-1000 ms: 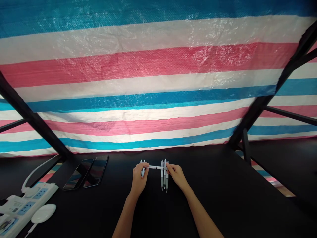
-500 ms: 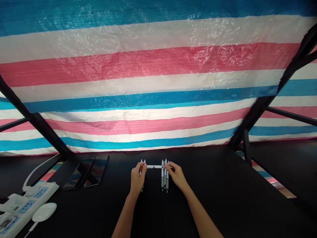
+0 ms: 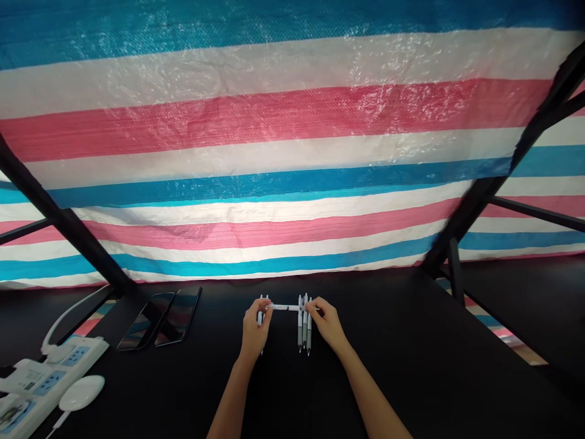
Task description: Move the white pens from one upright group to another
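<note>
A white pen (image 3: 284,308) lies crosswise between my two hands, over the upper parts of the other pens. My left hand (image 3: 255,324) pinches its left end between thumb and fingers. My right hand (image 3: 326,320) is closed on its right end. Under the crosswise pen at the right, several white pens with grey grips (image 3: 304,326) stand side by side, tips toward me. More white pens (image 3: 260,317) are beneath my left hand, mostly hidden by it.
Two dark phones, one (image 3: 146,321) and another (image 3: 179,317), lie left on the black table (image 3: 292,390). Nearer me are a white power strip (image 3: 55,381) with plugs and a white oval device (image 3: 82,392) on a cable. Behind hangs a striped plastic sheet (image 3: 274,146) between black frame bars.
My left fingers have shifted slightly on the crosswise pen, and the pen has turned a little about its length. My right hand and the other pens look nearly unchanged.
</note>
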The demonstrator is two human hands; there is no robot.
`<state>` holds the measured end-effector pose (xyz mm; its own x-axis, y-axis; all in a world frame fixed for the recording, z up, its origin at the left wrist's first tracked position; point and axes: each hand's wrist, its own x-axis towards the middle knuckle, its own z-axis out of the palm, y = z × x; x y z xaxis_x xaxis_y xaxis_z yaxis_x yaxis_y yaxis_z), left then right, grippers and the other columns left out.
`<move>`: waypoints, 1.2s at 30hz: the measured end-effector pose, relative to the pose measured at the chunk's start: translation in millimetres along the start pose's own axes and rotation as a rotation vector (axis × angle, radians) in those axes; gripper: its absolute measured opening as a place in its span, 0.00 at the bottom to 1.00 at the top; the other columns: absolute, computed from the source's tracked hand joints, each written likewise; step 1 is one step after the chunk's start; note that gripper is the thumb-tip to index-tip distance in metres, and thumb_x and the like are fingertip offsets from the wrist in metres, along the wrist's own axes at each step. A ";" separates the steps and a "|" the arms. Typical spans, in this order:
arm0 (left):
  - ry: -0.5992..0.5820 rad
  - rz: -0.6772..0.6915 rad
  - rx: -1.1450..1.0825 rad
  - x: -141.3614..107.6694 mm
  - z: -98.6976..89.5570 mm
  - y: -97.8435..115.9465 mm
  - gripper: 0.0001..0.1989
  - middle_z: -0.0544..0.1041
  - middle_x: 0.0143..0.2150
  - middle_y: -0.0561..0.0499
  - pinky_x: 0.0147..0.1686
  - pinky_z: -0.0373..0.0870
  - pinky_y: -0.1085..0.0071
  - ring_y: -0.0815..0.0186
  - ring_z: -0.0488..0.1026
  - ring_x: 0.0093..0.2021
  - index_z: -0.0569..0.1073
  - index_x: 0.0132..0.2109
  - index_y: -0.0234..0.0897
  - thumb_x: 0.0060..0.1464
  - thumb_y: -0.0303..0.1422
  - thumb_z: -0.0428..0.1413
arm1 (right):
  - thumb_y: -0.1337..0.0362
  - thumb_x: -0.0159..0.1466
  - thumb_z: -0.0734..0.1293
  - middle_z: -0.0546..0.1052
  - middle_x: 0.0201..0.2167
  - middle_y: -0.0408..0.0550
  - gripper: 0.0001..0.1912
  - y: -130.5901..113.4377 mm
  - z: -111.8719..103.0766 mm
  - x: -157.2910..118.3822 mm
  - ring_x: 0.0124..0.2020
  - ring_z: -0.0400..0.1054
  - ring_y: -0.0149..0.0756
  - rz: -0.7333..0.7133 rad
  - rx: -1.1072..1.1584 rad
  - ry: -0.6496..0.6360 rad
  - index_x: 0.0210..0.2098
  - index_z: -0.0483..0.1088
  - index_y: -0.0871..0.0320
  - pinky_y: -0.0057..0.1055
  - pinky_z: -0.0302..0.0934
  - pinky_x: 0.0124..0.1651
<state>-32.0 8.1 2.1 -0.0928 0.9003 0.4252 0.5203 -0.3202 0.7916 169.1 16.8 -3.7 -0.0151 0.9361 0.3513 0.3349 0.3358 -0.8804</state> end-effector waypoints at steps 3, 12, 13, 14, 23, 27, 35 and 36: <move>-0.043 0.039 -0.025 -0.4 0.9 -0.3 0.10 0.76 0.35 0.48 0.37 0.69 0.69 0.65 0.73 0.34 0.71 0.40 0.38 0.55 0.36 0.49 | 0.49 0.63 0.58 0.63 0.20 0.43 0.25 0.2 0.0 0.0 0.23 0.60 0.31 0.017 -0.014 0.023 0.15 0.64 0.58 0.28 0.54 0.28; 0.019 0.113 0.011 -0.3 2.7 -6.3 0.08 0.73 0.34 0.49 0.36 0.69 0.67 0.64 0.72 0.36 0.72 0.39 0.39 0.52 0.33 0.51 | 0.48 0.64 0.55 0.60 0.17 0.42 0.30 2.0 1.8 0.6 0.22 0.60 0.31 0.063 -0.035 -0.009 0.11 0.59 0.57 0.28 0.53 0.28; 0.024 0.108 0.014 -0.3 2.5 -6.2 0.08 0.73 0.34 0.49 0.36 0.69 0.68 0.64 0.71 0.36 0.72 0.39 0.40 0.52 0.33 0.52 | 0.48 0.64 0.55 0.61 0.18 0.42 0.29 2.2 1.8 0.7 0.22 0.60 0.31 0.062 -0.037 -0.009 0.11 0.60 0.57 0.28 0.53 0.29; 0.028 0.101 0.017 -0.1 2.3 -6.0 0.08 0.73 0.34 0.49 0.35 0.69 0.68 0.64 0.71 0.35 0.72 0.39 0.40 0.51 0.34 0.52 | 0.49 0.63 0.56 0.61 0.18 0.42 0.28 2.4 1.8 0.8 0.22 0.60 0.31 0.058 -0.036 -0.005 0.12 0.60 0.57 0.28 0.53 0.29; 0.019 -0.054 -0.061 0.5 3.2 -3.6 0.14 0.76 0.33 0.48 0.31 0.69 0.70 0.65 0.72 0.31 0.72 0.43 0.37 0.53 0.40 0.52 | 0.51 0.61 0.60 0.65 0.23 0.43 0.18 4.6 1.7 1.3 0.26 0.60 0.32 -0.007 0.058 -0.012 0.23 0.66 0.57 0.28 0.54 0.29; -0.008 -0.110 -0.131 0.5 3.4 -3.1 0.17 0.76 0.31 0.48 0.30 0.70 0.70 0.65 0.72 0.29 0.73 0.44 0.36 0.53 0.42 0.51 | 0.53 0.60 0.62 0.68 0.28 0.45 0.13 4.1 2.4 1.3 0.28 0.62 0.34 -0.029 0.085 -0.024 0.29 0.69 0.57 0.28 0.57 0.31; -0.004 -0.116 -0.176 1.0 1.1 -0.7 0.16 0.76 0.31 0.48 0.32 0.70 0.70 0.66 0.72 0.29 0.73 0.41 0.37 0.54 0.43 0.49 | 0.57 0.59 0.64 0.71 0.31 0.47 0.09 5.5 1.5 1.2 0.29 0.64 0.34 -0.060 0.086 -0.019 0.33 0.70 0.56 0.30 0.60 0.32; -0.001 -0.113 -0.169 0.9 1.3 -0.7 0.16 0.76 0.31 0.48 0.32 0.70 0.70 0.66 0.72 0.29 0.73 0.40 0.36 0.54 0.43 0.49 | 0.57 0.59 0.64 0.71 0.30 0.47 0.09 5.8 1.3 1.3 0.29 0.64 0.34 -0.059 0.080 -0.019 0.33 0.70 0.56 0.30 0.60 0.32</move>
<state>-31.4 9.4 1.3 -0.1419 0.9336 0.3291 0.3570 -0.2619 0.8967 169.8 20.0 -8.8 -0.0507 0.9159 0.3982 0.2562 0.3973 -0.8812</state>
